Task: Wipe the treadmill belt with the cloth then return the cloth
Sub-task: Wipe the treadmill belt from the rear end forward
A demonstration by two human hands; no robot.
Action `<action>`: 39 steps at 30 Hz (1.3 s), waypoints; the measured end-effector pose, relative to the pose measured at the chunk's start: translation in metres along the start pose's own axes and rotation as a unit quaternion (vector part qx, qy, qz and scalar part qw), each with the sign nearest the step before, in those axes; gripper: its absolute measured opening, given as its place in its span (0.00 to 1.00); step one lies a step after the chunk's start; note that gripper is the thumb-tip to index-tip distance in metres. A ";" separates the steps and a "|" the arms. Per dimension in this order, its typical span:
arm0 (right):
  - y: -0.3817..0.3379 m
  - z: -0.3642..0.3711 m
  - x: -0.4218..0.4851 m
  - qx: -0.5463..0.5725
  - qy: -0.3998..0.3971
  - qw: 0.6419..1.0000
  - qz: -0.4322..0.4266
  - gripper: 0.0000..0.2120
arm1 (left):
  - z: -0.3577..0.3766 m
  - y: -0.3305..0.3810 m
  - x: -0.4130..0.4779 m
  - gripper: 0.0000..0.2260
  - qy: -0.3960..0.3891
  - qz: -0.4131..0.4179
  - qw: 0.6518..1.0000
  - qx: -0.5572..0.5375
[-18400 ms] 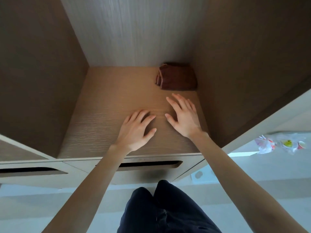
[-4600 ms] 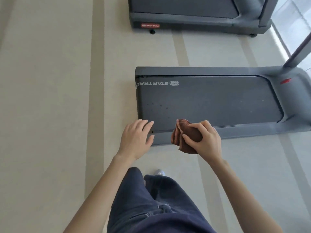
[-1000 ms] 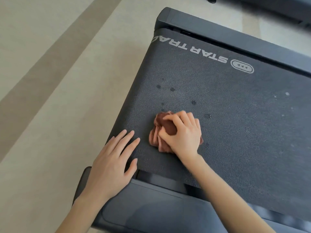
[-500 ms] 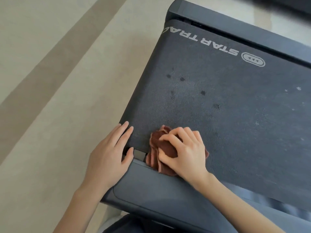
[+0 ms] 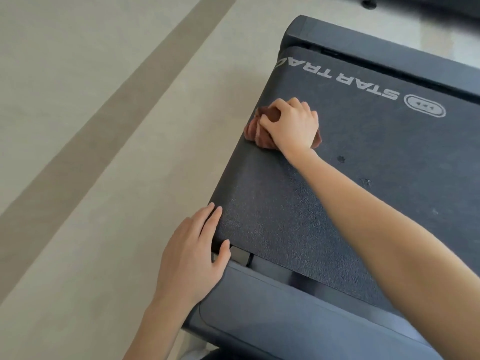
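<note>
My right hand (image 5: 291, 126) grips the bunched cloth (image 5: 255, 132) at the left edge of the belt (image 5: 376, 209). My left hand (image 5: 192, 258) lies flat, fingers straight, on the belt's near corner. I judge the cloth could slip off that edge, leaving the dark spots (image 5: 340, 159) unwiped.

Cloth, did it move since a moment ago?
Yes. The cloth, gripped by the right hand, slid up the belt, away from the near side rail toward the STAR TRAC lettering.
</note>
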State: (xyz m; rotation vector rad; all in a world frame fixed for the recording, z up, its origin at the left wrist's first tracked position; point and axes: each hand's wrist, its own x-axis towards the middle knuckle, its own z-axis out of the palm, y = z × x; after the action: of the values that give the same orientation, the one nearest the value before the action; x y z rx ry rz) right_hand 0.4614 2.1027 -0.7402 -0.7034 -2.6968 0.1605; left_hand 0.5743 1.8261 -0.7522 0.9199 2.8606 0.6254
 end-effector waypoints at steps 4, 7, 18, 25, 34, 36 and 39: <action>-0.012 -0.012 -0.049 0.035 0.042 0.998 -0.038 0.16 | -0.002 0.000 -0.003 0.26 0.030 -0.043 0.999 -0.008; -0.025 -0.022 -0.112 0.093 0.062 0.987 -0.116 0.14 | -0.004 0.001 -0.004 0.26 0.033 -0.039 0.999 -0.014; 0.087 -0.080 -0.211 0.062 0.054 0.987 -0.136 0.11 | 0.001 0.002 0.003 0.27 -0.022 0.081 0.996 0.004; 0.111 -0.063 -0.172 0.037 0.097 0.989 -0.109 0.10 | 0.036 0.050 0.053 0.29 -0.045 0.144 0.986 0.071; 0.129 -0.029 -0.045 -0.026 0.085 0.993 0.077 0.15 | 0.058 0.088 0.076 0.29 -0.060 0.168 0.978 0.107; 0.128 -0.034 -0.066 -0.018 0.086 0.993 0.075 0.16 | 0.058 0.087 0.075 0.29 -0.058 0.170 0.978 0.108; 0.129 -0.052 -0.126 0.000 0.110 0.993 0.045 0.15 | 0.058 0.087 0.075 0.29 -0.057 0.171 0.978 0.104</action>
State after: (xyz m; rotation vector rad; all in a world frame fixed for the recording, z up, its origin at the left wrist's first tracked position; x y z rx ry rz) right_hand 0.6417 2.1544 -0.7547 -0.7933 -2.4572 0.0972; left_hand 0.5716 1.9543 -0.7665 1.4492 2.7221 0.2820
